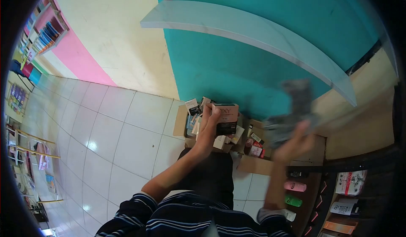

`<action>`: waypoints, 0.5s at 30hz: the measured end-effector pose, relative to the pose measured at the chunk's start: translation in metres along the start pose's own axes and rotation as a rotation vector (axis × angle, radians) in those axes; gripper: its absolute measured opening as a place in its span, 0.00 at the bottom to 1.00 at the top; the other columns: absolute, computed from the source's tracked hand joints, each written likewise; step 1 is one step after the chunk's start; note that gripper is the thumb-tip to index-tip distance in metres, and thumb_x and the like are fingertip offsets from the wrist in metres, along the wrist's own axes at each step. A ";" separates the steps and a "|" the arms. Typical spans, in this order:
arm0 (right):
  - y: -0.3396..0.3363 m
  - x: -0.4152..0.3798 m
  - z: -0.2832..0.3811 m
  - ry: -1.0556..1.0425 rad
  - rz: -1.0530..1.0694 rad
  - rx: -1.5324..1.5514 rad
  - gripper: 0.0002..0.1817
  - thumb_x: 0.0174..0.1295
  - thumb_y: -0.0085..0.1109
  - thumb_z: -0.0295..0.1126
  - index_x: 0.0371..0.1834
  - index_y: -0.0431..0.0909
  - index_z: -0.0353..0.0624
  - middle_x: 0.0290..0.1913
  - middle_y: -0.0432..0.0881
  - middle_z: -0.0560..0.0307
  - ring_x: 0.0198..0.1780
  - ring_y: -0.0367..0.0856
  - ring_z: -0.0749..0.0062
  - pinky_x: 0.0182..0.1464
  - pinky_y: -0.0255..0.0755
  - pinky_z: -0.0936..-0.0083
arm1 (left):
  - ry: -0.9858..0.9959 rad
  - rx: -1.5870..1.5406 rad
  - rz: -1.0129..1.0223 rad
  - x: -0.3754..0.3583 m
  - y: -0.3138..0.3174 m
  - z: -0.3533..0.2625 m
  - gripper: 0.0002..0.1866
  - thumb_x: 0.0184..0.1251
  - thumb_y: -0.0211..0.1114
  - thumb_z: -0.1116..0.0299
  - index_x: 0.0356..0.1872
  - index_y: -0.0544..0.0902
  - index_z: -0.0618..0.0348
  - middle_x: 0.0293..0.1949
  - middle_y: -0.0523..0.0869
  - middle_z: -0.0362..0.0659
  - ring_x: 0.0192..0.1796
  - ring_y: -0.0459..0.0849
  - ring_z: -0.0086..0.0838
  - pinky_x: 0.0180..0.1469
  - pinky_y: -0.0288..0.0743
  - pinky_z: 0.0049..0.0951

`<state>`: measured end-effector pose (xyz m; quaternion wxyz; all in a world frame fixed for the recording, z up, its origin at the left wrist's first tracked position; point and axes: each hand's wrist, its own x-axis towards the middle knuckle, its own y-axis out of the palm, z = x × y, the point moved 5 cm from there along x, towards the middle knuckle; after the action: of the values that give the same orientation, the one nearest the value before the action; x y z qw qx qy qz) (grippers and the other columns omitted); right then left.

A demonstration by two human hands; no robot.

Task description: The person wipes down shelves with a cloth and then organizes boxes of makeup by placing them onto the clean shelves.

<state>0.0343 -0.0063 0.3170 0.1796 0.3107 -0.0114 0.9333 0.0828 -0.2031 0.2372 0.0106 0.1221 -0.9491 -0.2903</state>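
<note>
My left hand point(210, 127) grips a small brown and black box point(226, 118) and holds it up over an open cardboard carton point(181, 120) on the floor. Several small product boxes fill the carton. My right hand point(296, 142) is raised to the right and blurred with motion. It grips a grey cloth or rag point(292, 116), also blurred, near the curved counter edge.
A curved white counter top point(253, 30) juts from a teal wall above the carton. White floor tiles point(105, 127) spread to the left. Shelves with goods stand at far left point(44, 30). A dark shelf at lower right point(321, 186) holds small packages.
</note>
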 end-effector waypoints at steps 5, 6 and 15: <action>0.059 -0.105 0.018 -0.388 0.664 -0.215 0.20 0.61 0.44 0.29 0.54 0.69 0.30 0.61 0.65 0.40 0.66 0.58 0.49 0.66 0.47 0.54 | 0.195 0.156 -0.034 -0.024 0.016 0.001 0.23 0.72 0.31 0.52 0.57 0.54 0.58 0.54 0.62 0.48 0.60 0.61 0.31 0.61 0.54 0.31; 0.061 -0.102 0.019 -0.391 0.661 -0.214 0.20 0.61 0.44 0.29 0.54 0.69 0.30 0.61 0.65 0.40 0.66 0.58 0.49 0.66 0.47 0.54 | 0.235 0.185 -0.035 -0.028 0.019 0.001 0.23 0.72 0.30 0.52 0.58 0.53 0.59 0.54 0.61 0.49 0.61 0.59 0.31 0.64 0.50 0.31; 0.049 -0.116 0.023 -0.304 0.659 -0.154 0.22 0.60 0.47 0.33 0.57 0.69 0.37 0.63 0.62 0.40 0.67 0.56 0.51 0.66 0.42 0.53 | 0.193 0.234 -0.127 -0.040 0.016 -0.003 0.26 0.71 0.28 0.48 0.58 0.52 0.58 0.54 0.61 0.47 0.60 0.58 0.29 0.63 0.50 0.29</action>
<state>0.1170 -0.0932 0.2724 -0.1116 0.4111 -0.2075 0.8806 0.1185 -0.1823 0.2509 0.0692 0.2096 -0.9613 -0.1646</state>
